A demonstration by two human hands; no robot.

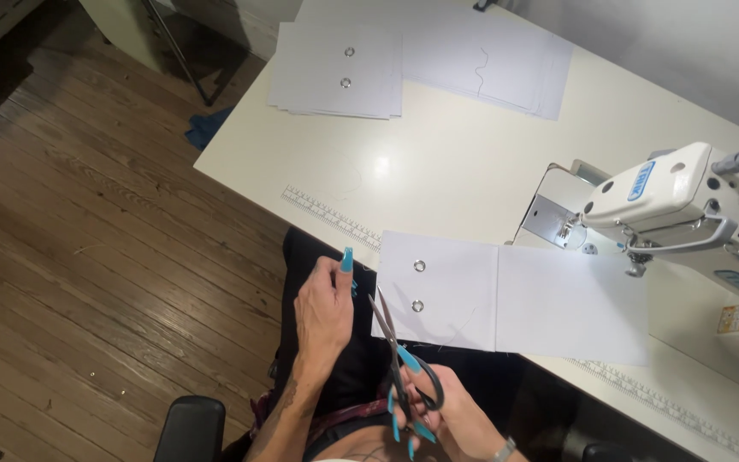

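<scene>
Head view: you hold scissors at the near table edge, by a white sheet.
Your right hand point(451, 415) at 6 o'clock has its fingers clamped through the handles of the black scissors point(399, 355), blades pointing to 11 o'clock, tips just at the sheet with two eyelets point(472, 295). Your left hand point(325, 308) hovers at 9 o'clock of the blades, fingers loosely curled, holding nothing. Sewing machine point(686, 201) at 2 o'clock, paper stack point(335, 73) at 12 on the table point(438, 162).
</scene>
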